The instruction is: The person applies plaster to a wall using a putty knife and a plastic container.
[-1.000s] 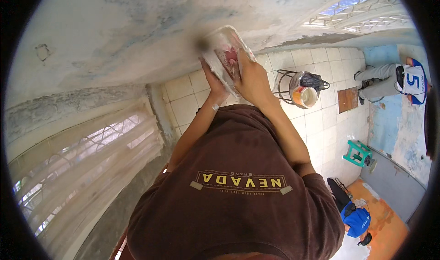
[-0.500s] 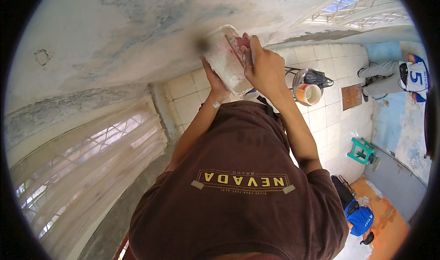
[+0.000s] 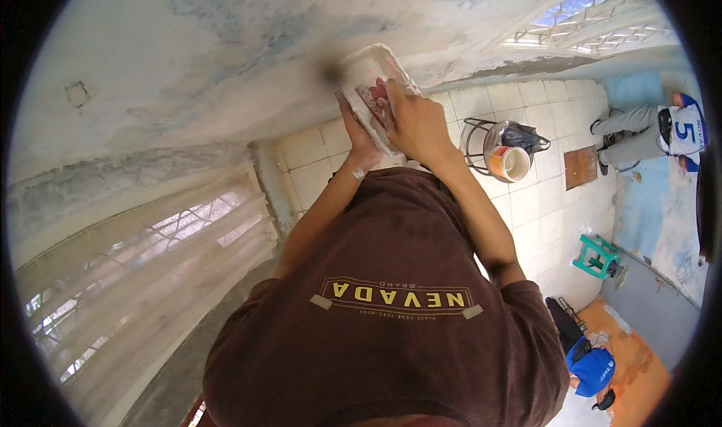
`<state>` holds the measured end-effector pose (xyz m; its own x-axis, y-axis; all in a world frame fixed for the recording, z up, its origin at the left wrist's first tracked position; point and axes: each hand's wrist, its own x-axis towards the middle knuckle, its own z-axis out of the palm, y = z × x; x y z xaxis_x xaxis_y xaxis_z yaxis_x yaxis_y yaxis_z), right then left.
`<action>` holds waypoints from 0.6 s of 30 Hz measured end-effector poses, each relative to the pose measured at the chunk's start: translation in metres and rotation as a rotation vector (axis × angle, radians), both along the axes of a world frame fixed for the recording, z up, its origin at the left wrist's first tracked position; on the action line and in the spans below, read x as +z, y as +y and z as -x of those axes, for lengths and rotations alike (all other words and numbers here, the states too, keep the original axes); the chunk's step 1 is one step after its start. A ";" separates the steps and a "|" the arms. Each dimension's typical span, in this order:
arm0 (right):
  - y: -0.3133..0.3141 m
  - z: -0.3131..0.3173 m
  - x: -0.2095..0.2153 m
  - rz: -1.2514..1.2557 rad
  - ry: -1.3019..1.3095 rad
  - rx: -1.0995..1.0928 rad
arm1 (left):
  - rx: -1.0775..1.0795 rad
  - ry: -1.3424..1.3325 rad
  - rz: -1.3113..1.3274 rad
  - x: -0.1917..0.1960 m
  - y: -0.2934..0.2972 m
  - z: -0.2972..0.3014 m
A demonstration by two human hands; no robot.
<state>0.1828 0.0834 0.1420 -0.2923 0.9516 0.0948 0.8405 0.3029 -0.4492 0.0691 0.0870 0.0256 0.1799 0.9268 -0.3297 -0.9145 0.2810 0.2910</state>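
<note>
My left hand (image 3: 359,135) is closed round the near left side of a white, paste-smeared rectangular tray (image 3: 402,75), held up in front of the wall. My right hand (image 3: 420,124) grips a red, paste-spotted putty spreader (image 3: 371,98), with the fingers pressed against it. The spreader lies over the inside of the tray, close to its left side. White paste coats the tray, and part of its near end is hidden behind my right hand.
A patchy white and blue-grey wall (image 3: 248,58) rises ahead. A curtained window (image 3: 173,269) is at the left. On the right are a stool (image 3: 475,137) with a tub (image 3: 509,163) and black bag (image 3: 523,136), a green stool (image 3: 596,257) and two other people.
My right hand has moved left and slightly down with the spreader, from the tray's right part to its left side. The tray has tilted and shifted slightly right.
</note>
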 end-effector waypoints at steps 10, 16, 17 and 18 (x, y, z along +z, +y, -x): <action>-0.002 -0.025 -0.004 0.013 0.117 -0.125 | -0.126 0.090 -0.119 0.024 0.003 -0.014; 0.000 -0.070 -0.010 0.046 0.600 -0.254 | -0.180 0.055 -0.165 0.008 0.007 -0.018; -0.001 -0.076 -0.011 0.044 0.600 -0.258 | -0.185 0.054 -0.166 0.006 0.008 -0.020; -0.003 -0.081 -0.011 0.041 0.483 -0.285 | -0.197 0.086 -0.164 0.004 0.010 -0.022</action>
